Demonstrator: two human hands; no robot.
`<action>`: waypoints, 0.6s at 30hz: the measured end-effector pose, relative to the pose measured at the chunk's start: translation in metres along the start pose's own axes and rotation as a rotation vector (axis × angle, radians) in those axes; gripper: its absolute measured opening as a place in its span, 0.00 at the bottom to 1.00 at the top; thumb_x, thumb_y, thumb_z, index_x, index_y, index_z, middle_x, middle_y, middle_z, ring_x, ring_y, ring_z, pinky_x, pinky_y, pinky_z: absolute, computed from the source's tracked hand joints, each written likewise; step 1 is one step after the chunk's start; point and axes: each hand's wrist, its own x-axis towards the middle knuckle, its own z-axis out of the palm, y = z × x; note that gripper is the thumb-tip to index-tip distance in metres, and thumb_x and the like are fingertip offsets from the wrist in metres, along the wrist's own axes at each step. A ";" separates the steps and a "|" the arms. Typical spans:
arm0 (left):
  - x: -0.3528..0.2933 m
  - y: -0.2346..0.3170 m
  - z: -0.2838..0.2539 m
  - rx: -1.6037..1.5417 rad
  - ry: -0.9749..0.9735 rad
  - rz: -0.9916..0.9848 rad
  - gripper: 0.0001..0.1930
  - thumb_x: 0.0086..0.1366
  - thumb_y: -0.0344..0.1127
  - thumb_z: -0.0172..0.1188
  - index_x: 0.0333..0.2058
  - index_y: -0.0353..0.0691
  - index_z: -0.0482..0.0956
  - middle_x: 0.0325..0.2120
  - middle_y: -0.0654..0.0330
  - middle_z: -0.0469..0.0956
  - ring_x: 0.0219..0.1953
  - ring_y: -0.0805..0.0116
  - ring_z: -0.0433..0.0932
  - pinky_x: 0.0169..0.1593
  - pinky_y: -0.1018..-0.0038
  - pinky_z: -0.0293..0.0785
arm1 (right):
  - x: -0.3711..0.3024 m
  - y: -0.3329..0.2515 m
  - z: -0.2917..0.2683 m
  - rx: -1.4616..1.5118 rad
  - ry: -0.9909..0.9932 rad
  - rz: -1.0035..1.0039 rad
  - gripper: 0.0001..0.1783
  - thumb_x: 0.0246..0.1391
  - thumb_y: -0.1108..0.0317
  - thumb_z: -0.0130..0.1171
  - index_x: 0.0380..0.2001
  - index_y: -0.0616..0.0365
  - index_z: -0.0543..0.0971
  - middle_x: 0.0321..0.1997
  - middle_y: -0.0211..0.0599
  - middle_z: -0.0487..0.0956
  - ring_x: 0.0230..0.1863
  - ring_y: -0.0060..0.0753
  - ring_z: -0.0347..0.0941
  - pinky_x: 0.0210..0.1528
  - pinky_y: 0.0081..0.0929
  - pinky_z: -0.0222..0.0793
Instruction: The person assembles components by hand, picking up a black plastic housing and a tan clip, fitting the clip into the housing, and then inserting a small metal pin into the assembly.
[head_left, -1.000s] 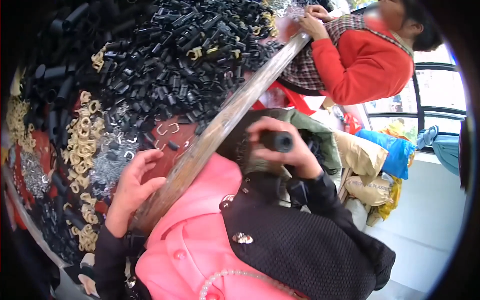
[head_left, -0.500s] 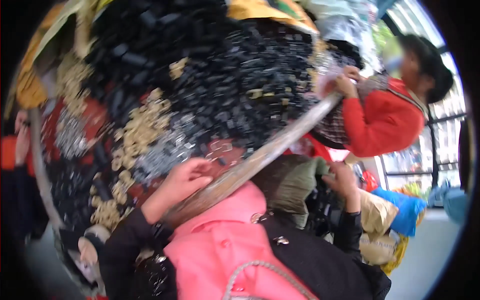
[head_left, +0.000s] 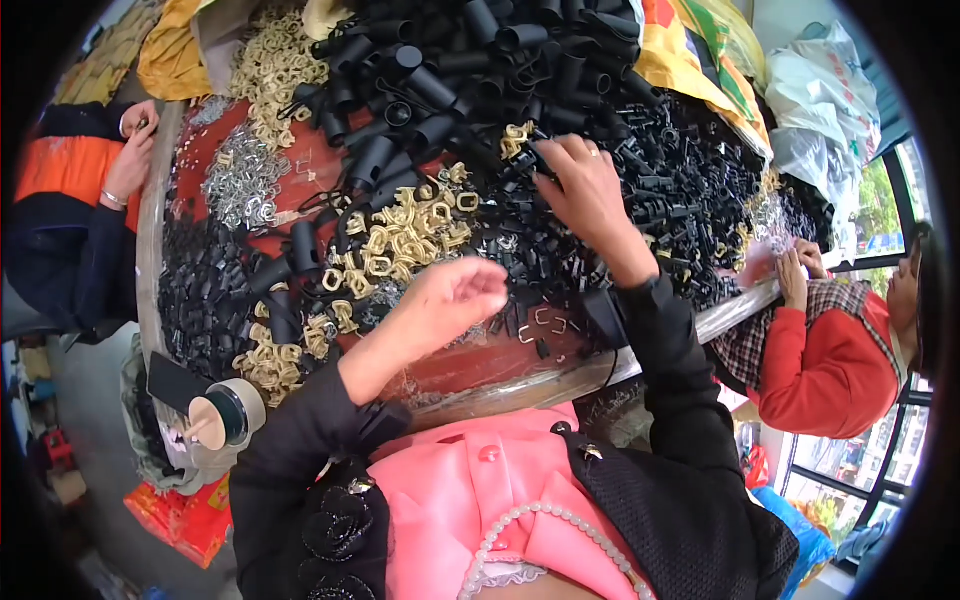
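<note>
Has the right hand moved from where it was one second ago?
Yes. The right hand went from the table edge forward onto the heap of black parts.

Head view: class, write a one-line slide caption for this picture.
Right hand reaches into small black parts; left hand hovers by brass-coloured clips on the red table.

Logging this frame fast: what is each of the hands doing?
Left hand: loosely curled above the brass clips; contents cannot be told.
Right hand: fingers spread, pressed into black plastic parts.
</note>
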 end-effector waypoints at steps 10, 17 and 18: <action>0.041 0.023 -0.008 -0.125 0.103 0.025 0.18 0.55 0.33 0.54 0.44 0.34 0.65 0.38 0.58 0.71 0.35 0.74 0.72 0.37 0.80 0.69 | 0.014 0.026 0.023 0.154 -0.091 0.133 0.18 0.36 0.70 0.56 0.36 0.58 0.70 0.28 0.39 0.67 0.28 0.42 0.67 0.29 0.31 0.64; 0.039 0.016 0.010 -0.225 0.156 0.144 0.23 0.56 0.34 0.53 0.51 0.36 0.60 0.43 0.58 0.66 0.37 0.75 0.70 0.37 0.80 0.69 | -0.028 -0.037 -0.018 0.511 -0.033 0.046 0.17 0.35 0.73 0.55 0.35 0.60 0.71 0.28 0.41 0.68 0.29 0.43 0.66 0.31 0.30 0.64; 0.038 0.011 0.016 -0.219 0.166 0.217 0.24 0.56 0.34 0.53 0.52 0.37 0.59 0.41 0.59 0.68 0.35 0.77 0.69 0.36 0.79 0.69 | -0.037 -0.049 -0.021 0.551 -0.050 0.072 0.16 0.36 0.72 0.55 0.35 0.60 0.71 0.28 0.41 0.68 0.30 0.44 0.65 0.31 0.31 0.64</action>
